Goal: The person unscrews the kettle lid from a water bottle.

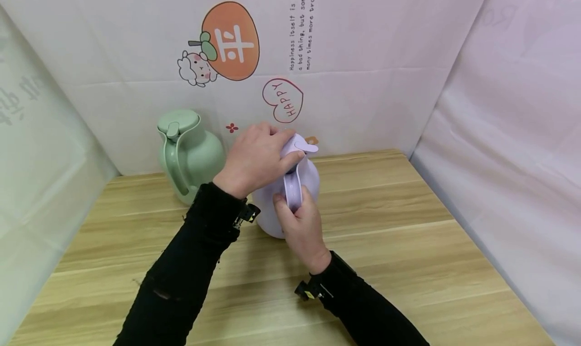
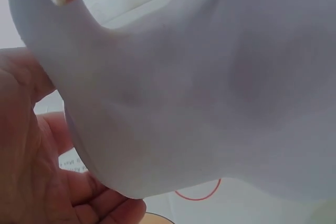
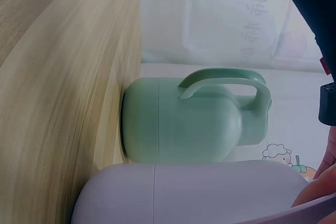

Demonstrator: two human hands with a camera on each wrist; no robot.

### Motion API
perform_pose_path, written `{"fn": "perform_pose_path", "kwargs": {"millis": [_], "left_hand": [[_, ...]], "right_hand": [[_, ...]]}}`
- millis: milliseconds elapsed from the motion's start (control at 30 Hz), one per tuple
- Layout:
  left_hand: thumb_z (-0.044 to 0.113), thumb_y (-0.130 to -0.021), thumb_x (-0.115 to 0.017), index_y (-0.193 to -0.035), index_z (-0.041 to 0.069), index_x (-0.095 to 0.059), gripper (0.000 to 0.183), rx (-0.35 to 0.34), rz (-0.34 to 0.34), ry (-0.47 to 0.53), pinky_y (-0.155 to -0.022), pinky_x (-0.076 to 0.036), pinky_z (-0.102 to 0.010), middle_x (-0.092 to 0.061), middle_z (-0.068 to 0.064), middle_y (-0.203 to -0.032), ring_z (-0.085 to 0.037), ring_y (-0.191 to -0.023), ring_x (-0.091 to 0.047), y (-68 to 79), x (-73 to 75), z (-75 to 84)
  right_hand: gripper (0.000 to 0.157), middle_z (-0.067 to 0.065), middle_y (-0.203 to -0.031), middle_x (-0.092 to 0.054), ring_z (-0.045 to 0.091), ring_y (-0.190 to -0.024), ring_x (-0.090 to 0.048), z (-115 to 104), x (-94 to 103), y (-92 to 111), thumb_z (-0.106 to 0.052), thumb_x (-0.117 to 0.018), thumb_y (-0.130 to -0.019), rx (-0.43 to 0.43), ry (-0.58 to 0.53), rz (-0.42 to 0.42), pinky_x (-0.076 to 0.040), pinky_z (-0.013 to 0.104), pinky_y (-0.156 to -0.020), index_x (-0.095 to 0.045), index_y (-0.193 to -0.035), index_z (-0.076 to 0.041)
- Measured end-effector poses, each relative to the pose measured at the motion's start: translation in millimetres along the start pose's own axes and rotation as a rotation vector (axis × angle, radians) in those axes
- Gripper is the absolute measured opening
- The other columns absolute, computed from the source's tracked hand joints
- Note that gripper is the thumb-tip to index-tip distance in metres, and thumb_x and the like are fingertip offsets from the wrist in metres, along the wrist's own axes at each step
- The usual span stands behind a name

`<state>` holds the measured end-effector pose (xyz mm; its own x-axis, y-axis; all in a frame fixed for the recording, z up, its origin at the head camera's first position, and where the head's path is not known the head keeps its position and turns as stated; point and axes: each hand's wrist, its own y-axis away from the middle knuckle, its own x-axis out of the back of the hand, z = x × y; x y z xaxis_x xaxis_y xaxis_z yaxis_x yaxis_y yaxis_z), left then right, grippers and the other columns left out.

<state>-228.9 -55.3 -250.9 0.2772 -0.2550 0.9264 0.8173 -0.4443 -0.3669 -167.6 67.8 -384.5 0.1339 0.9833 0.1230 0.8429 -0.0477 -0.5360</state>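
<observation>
A lilac thermos jug [image 1: 269, 212] stands on the wooden table, its handle facing me. My left hand [image 1: 256, 157] grips its lid [image 1: 296, 143] from the left, thumb on the near side. The lid's small lever points to the right, and a dark band shows under the lid. Lower down, my right hand [image 1: 306, 230] holds the handle [image 1: 294, 190], thumb along its left side. Seen from the left wrist, the jug's pale neck [image 2: 157, 98] fills most of the view, with the left fingers curled round its top edge.
Left of the lilac jug stands a green thermos jug [image 1: 204, 157], lid on, handle toward me. A white printed cloth [image 1: 372, 83] hangs right behind both jugs. More pale cloth [image 1: 513, 149] rises along the sides of the wooden table [image 1: 386, 245].
</observation>
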Motion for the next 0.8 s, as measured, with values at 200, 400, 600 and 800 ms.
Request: {"fn": "perform_pose_path", "kwargs": {"millis": [200, 400, 600, 800], "left_hand": [[0.063, -0.097, -0.057, -0.125, 0.022, -0.069, 0.051, 0.062, 0.003, -0.053, -0.074, -0.045, -0.043, -0.064, -0.010, -0.102, -0.028, -0.092, -0.055, -3.4, -0.2, 4.0], [0.071, -0.095, -0.053, -0.126, 0.018, -0.068, 0.063, 0.116, -0.024, -0.081, -0.073, -0.042, -0.040, -0.055, -0.009, -0.092, -0.027, -0.085, -0.050, -6.3, 0.7, 7.5], [0.076, -0.093, -0.052, -0.112, 0.013, -0.063, 0.067, 0.161, -0.015, -0.100, -0.075, -0.042, -0.040, -0.052, -0.010, -0.091, -0.027, -0.087, -0.049, -8.5, 0.0, 9.9], [0.083, -0.088, -0.051, -0.109, 0.015, -0.059, 0.072, 0.209, 0.004, -0.119, -0.073, -0.041, -0.040, -0.049, -0.009, -0.090, -0.026, -0.085, -0.048, -11.1, -1.6, 13.5]], "right_hand": [[0.020, 0.005, -0.084, -0.055, 0.017, -0.073, -0.055, 1, -0.4, 0, -0.020, -0.063, -0.102, -0.003, -0.001, -0.003, -0.045, 0.029, -0.061, -0.058, -0.107, -0.002], [0.020, 0.005, -0.083, -0.055, 0.017, -0.072, -0.055, 1, -0.2, 1, -0.021, -0.063, -0.102, -0.008, -0.009, -0.007, -0.044, 0.029, -0.060, -0.058, -0.107, -0.002], [0.018, 0.004, -0.082, -0.054, 0.017, -0.072, -0.055, 0, -0.5, 0, -0.020, -0.063, -0.102, -0.004, -0.015, -0.007, -0.045, 0.029, -0.060, -0.058, -0.106, -0.003], [0.021, 0.004, -0.081, -0.055, 0.017, -0.071, -0.056, 0, -0.7, 1, -0.023, -0.064, -0.101, -0.016, 0.008, 0.008, -0.045, 0.029, -0.060, -0.059, -0.106, -0.003]]}}
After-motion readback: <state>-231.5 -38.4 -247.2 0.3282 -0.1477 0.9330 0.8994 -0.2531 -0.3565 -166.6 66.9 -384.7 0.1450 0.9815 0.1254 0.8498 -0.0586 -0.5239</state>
